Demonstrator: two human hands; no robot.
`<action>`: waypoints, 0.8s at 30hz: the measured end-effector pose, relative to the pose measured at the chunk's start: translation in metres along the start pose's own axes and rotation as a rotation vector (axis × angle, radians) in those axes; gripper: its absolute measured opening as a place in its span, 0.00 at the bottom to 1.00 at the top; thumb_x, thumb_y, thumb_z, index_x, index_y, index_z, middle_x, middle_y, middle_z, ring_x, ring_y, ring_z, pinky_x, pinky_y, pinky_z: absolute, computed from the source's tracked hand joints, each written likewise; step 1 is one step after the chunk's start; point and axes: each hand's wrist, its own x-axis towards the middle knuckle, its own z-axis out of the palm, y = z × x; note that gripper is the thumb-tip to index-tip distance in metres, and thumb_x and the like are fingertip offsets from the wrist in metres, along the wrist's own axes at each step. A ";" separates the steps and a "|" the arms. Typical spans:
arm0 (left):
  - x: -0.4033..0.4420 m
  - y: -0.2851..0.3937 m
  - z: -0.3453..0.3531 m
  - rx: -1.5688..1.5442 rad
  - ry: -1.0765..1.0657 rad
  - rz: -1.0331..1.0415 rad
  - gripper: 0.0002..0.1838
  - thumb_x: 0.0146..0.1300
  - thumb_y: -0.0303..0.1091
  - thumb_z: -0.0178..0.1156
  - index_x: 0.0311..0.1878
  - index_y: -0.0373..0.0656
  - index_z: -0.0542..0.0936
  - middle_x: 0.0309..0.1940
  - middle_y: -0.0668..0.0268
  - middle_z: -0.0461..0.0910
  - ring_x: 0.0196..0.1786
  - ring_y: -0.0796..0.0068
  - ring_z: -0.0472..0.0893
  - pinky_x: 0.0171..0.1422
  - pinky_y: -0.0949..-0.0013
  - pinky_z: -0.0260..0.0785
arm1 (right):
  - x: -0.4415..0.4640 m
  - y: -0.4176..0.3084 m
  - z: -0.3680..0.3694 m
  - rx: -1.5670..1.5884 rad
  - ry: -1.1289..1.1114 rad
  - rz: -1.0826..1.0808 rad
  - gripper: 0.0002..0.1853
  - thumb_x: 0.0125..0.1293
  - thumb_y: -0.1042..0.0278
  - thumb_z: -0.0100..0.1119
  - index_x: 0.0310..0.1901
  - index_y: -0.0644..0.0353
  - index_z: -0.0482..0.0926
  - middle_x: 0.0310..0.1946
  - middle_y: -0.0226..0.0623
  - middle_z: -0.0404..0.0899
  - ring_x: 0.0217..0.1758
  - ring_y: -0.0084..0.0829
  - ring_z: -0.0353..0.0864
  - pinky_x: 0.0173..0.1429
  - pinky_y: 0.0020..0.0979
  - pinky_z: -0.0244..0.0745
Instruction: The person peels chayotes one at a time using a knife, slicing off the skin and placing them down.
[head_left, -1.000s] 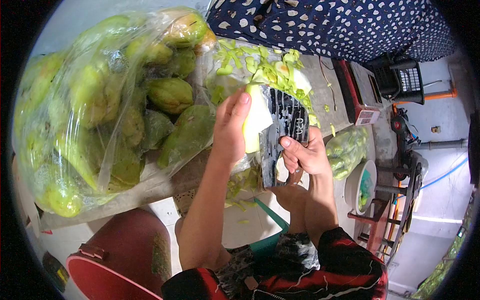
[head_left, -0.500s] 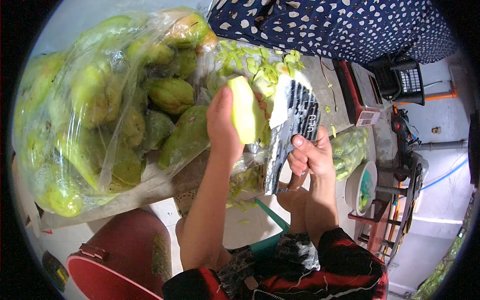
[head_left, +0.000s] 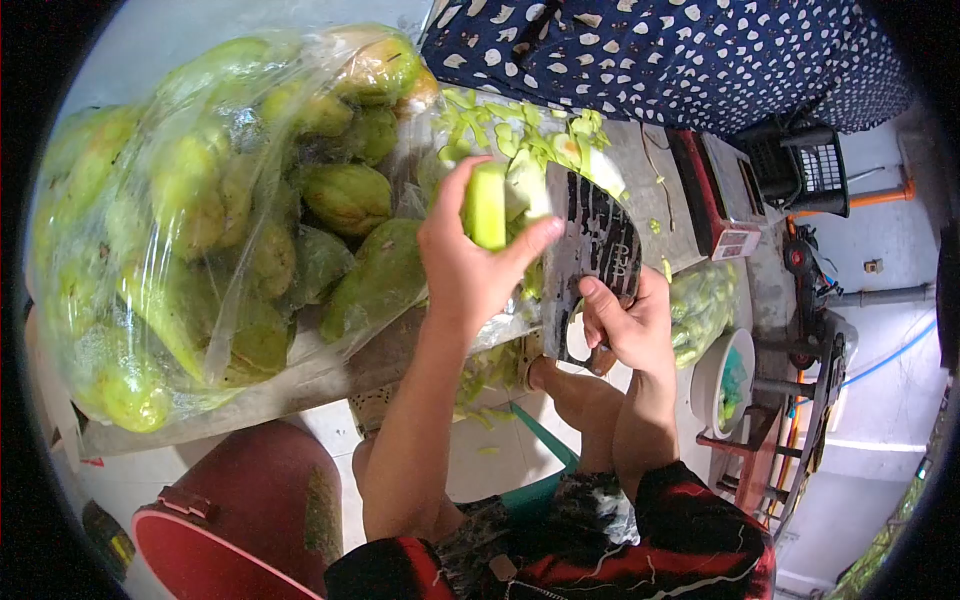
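Observation:
My left hand holds a peeled, pale green piece of chayote, with the thumb stretched out to its right. My right hand grips the brown handle of a wide, dark-bladed knife. The blade stands upright to the right of the piece, apart from it. Behind both hands lies a heap of green peelings. At the left, a big clear plastic bag is full of green chayotes.
A red scale stands right of the peelings, beside a black crate. Lower right are a bag of green pieces and a white bucket. A red bin stands lower left. Dark patterned cloth hangs behind.
The piece in my left hand has been turned, and the thumb has swung out to the right. The knife has shifted slightly right, its blade now more upright.

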 end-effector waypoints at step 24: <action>-0.030 0.127 -0.139 -0.911 -0.207 -0.492 0.42 0.64 0.55 0.56 0.73 0.42 0.55 0.59 0.45 0.70 0.53 0.51 0.79 0.45 0.43 0.80 | 0.038 0.055 -0.054 0.758 0.121 0.031 0.02 0.68 0.75 0.55 0.37 0.62 0.72 0.14 0.26 0.64 0.11 0.20 0.62 0.12 0.26 0.63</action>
